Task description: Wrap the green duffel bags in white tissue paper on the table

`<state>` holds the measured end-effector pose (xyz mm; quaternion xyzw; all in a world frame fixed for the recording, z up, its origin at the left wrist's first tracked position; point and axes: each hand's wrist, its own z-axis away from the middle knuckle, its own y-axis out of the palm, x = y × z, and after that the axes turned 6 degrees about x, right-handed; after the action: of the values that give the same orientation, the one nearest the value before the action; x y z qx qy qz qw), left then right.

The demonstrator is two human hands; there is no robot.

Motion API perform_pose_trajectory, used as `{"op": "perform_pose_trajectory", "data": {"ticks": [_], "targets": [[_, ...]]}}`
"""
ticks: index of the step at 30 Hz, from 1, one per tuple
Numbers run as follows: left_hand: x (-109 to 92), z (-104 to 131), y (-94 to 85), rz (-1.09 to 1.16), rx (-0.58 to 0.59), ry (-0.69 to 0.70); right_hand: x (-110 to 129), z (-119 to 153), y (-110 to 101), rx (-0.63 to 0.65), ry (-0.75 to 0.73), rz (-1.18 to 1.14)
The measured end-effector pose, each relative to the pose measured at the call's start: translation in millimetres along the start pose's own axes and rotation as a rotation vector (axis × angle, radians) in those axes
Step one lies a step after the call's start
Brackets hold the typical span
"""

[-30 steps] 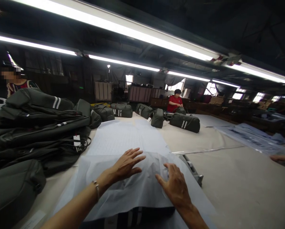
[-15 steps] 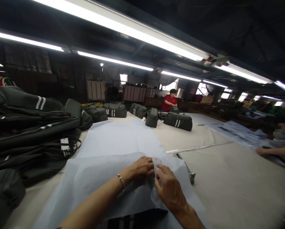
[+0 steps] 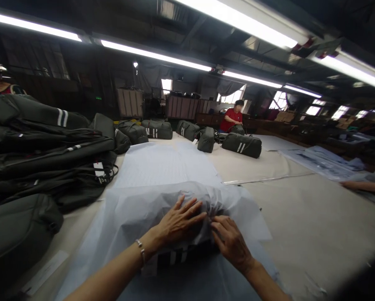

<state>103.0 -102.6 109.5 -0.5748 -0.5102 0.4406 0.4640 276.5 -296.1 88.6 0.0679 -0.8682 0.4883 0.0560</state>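
Note:
A dark duffel bag [image 3: 195,254] with white stripes lies in front of me, its upper part covered by a sheet of thin white wrapping paper [image 3: 129,209]. My left hand [image 3: 179,218] rests on the paper over the bag, fingers spread. Just to its right, my right hand [image 3: 233,241] has its fingers bent and pinched on the gathered paper, which creases toward the fingertips. The bag's front shows below the hands, and a pale tag [image 3: 149,266] sits at its left end.
More wrapping paper [image 3: 152,165] lies flat beyond the bag. Dark bags [image 3: 49,154] are heaped on the left, and others [image 3: 241,145] stand along the table's far side. A person in red [image 3: 231,119] works there. Another person's forearm [image 3: 363,186] reaches in from the right.
The paper has been drawn into creases over the bag. My left hand has flattened and spread its fingers on it; my right hand has closed on the gathered part. The view has tilted down.

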Motion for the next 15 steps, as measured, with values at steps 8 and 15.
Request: {"op": "perform_pose_trajectory", "data": {"ticks": [8,15], "targets": [[-2.0,0.3,16.7,-0.091,0.022,0.236,-0.1,5.8,10.2,0.112,0.035,0.16],[6.3,-6.4,18.0,-0.092,0.049,0.273,22.2,61.6,7.2,-0.074,0.426,-0.13]]}}
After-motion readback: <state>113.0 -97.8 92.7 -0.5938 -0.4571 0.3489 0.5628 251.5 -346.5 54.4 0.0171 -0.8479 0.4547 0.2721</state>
